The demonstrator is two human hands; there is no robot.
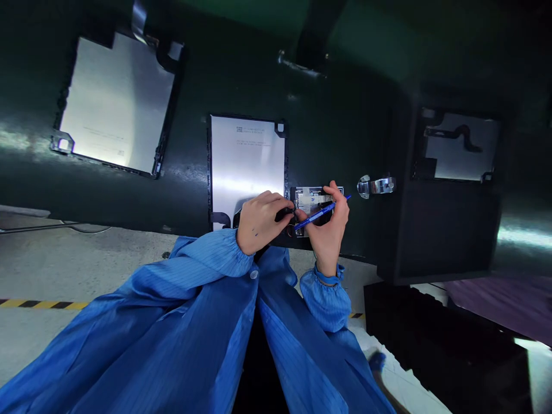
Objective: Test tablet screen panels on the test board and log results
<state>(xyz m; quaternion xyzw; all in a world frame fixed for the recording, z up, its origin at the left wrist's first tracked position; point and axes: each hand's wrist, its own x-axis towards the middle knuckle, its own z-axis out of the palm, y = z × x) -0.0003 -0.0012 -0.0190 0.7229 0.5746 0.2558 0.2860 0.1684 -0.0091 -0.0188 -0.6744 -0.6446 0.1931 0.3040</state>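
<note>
A silver panel in a black frame (248, 164) lies on the dark green work surface (194, 172) in front of me. At its lower right corner sits a small black part with pale tape (313, 198). My left hand (259, 221) is closed, its fingertips pinching at the left edge of that part. My right hand (330, 227) is closed on a blue pen-like tool (321, 213), whose tip points up and right across the part. Both arms wear blue sleeves.
A second framed silver panel (116, 103) lies at the far left and a third (459, 146) sits on a black box at the right. A shiny metal clip (376, 185) lies beside the small part. Grey floor with yellow-black tape (43, 303) shows below.
</note>
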